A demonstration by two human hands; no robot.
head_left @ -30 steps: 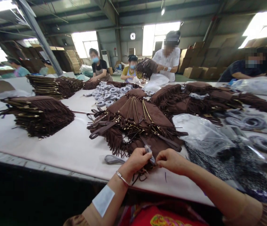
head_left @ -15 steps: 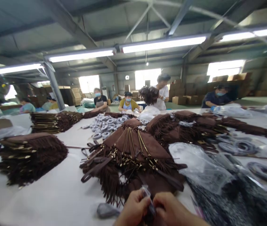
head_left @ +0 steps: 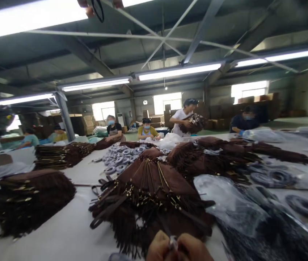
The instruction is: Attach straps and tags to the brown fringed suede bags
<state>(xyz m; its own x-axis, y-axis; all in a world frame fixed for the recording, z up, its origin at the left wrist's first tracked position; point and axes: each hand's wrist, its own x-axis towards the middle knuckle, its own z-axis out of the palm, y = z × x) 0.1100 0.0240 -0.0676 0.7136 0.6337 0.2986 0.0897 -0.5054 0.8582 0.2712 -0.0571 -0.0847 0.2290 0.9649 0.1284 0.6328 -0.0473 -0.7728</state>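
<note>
At the bottom edge, my left hand (head_left: 157, 247) and my right hand (head_left: 194, 248) are close together, fingers pinched on a small piece of clear plastic wrap (head_left: 173, 240). A dark strap runs up from it; what else lies between the fingers is hidden. Just beyond my hands lies a heap of brown fringed suede bags (head_left: 167, 177) with gold chains (head_left: 150, 172) and clasps. A brown strap loop (head_left: 107, 210) sticks out at its left. Low in front, a grey wrapped bundle (head_left: 118, 256) is cut off by the frame.
A stack of fringed bags (head_left: 31, 203) stands left, another behind it (head_left: 50, 156). Grey wrapped coils (head_left: 121, 157) lie mid-table. Clear plastic bags (head_left: 230, 199) and a large coil (head_left: 306, 206) lie right. Across the table, a person (head_left: 185, 119) carries a brown fringed bundle; others sit working.
The view has tilted up, so my hands sit lower in the frame and closer together. The standing person has lowered the brown bundle and leaned forward.
</note>
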